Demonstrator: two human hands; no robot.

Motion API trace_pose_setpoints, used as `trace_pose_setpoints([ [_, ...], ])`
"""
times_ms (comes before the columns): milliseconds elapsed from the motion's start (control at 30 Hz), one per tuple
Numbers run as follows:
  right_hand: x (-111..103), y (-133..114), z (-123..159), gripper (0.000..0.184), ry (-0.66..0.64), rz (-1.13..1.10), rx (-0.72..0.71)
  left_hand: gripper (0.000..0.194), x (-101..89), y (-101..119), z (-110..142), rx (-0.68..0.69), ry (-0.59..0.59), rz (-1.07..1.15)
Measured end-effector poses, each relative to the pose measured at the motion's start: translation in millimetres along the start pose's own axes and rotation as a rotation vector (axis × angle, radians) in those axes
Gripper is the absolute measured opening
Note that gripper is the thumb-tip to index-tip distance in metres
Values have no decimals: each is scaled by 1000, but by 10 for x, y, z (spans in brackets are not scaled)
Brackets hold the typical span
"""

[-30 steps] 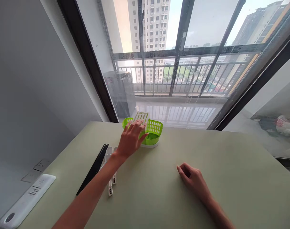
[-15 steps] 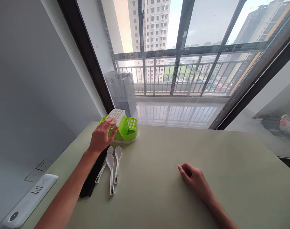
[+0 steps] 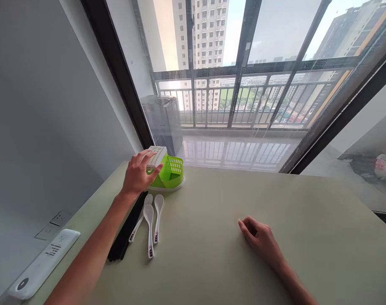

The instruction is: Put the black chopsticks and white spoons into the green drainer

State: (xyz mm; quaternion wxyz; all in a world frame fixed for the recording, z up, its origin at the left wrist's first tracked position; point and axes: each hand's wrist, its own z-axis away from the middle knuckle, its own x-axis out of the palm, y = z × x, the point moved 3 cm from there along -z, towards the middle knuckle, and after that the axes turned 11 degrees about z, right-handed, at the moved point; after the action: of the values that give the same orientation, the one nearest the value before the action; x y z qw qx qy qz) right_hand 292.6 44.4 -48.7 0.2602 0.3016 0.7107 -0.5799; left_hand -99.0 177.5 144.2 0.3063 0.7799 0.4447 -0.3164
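My left hand (image 3: 139, 173) reaches over the green cutlery holder (image 3: 172, 180) at the table's far left. Its fingers lie across the holder's white slotted lid (image 3: 158, 154), with the thumb along the near edge, closed on it. Part of the lid and the holder's left side are hidden by the hand. Below the wrist lie three white spoons (image 3: 148, 218), bowls pointing away from me. Beside them, partly under my left forearm, is a bundle of black chopsticks (image 3: 124, 237). My right hand (image 3: 259, 238) rests on the table, loosely curled, holding nothing.
The pale green table (image 3: 212, 254) ends at a glass window. A white power strip (image 3: 46, 262) lies along the left edge, near a wall socket (image 3: 59, 217). Behind the glass stands a grey appliance (image 3: 164, 123).
My left hand has shifted slightly right over the lid, its fingers more spread and the thumb further along the near edge. My right hand stays put. The view has moved a little.
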Motion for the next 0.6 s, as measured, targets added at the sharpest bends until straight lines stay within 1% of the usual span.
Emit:
trace_pose_setpoints([
  [67, -1, -2, 0, 48, -2, -3, 4, 54, 76, -15, -41, 11, -60, 0],
  [133, -3, -7, 2, 47, -4, 0, 6, 53, 129, -40, -53, 1, -115, -14],
  [200, -6, -14, 4, 46, 0, 3, 6, 49, 138, -56, -43, -23, -138, -32],
  [367, -1, -4, 13, 44, -12, -12, 17, 47, 41, -28, 32, -53, -158, -60],
  [600, 18, 37, 21, 43, -22, -14, 25, 47, -138, 32, 215, -45, -150, -77],
])
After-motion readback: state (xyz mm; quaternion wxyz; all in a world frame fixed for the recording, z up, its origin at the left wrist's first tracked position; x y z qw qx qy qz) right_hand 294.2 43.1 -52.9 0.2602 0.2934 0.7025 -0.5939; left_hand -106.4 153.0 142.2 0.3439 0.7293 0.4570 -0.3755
